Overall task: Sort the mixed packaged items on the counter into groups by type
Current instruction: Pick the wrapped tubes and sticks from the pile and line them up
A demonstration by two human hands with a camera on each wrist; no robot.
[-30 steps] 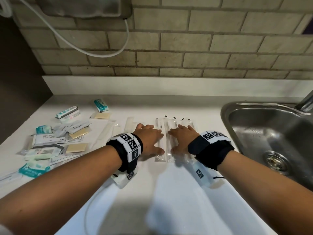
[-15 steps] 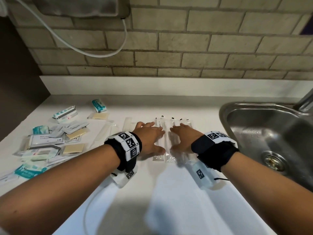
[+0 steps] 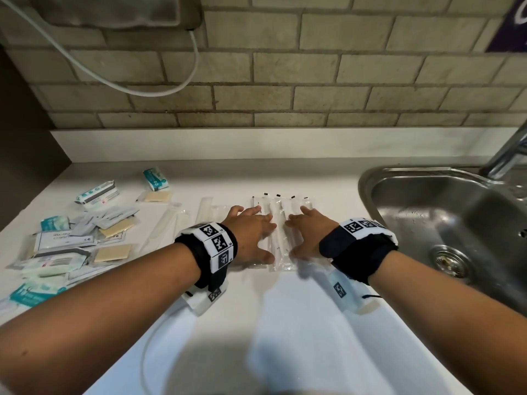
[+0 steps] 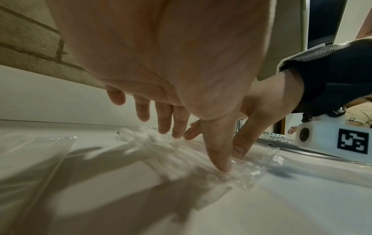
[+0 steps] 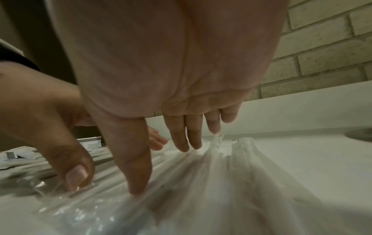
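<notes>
Several long clear plastic sleeves [image 3: 281,223] with thin white sticks inside lie side by side on the white counter [image 3: 285,323], left of the sink. My left hand [image 3: 251,232] lies flat, palm down, on the left side of this row, its thumb and fingers touching the plastic [image 4: 241,171]. My right hand [image 3: 308,232] lies flat on the right side of the row [image 5: 201,182], fingers straight, thumb tip pressing the wrap. A mixed heap of sachets, teal packs and tan squares [image 3: 79,240] sits at the far left.
A steel sink [image 3: 456,223] with a tap [image 3: 510,149] lies close on the right. A brick wall [image 3: 285,81] with a white upstand closes the back. Two more clear long sleeves [image 3: 205,212] lie between the heap and my left hand.
Both hands have slid a little further from me along the sleeves and spread slightly apart, uncovering the middle sleeves. The row stays in place.
</notes>
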